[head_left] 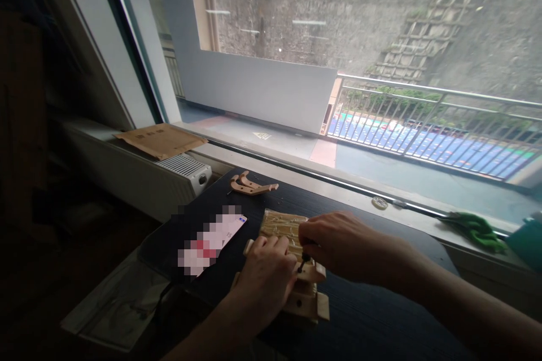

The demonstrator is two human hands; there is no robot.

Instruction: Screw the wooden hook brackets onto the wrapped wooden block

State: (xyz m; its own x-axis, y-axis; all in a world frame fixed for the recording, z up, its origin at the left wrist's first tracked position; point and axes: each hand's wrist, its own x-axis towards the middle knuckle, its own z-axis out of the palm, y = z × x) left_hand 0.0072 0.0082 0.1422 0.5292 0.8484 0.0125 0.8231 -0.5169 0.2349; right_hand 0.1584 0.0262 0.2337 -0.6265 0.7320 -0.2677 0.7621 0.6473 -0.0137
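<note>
On the dark table stands a small light-wood piece (288, 307) with slats, crosspieces and a pale woven or corded panel (282, 225) at its far end. My left hand (271, 271) is closed over its middle, fingers curled round a wooden crosspiece. Just to the right, my right hand (334, 245) is closed around a dark screwdriver (302, 262), whose handle is mostly hidden by the fingers. The tool's shaft points down at the crosspiece close to my left fingertips. Whether its tip sits in a screw is too small to tell.
Curved wooden parts (249, 185) lie at the table's far side. A phone (220, 245), partly blurred out, rests left of my hands. On the sill are a tape roll (380, 203) and a green cloth (474, 230). A brown envelope (163, 141) covers part of the radiator (186, 172).
</note>
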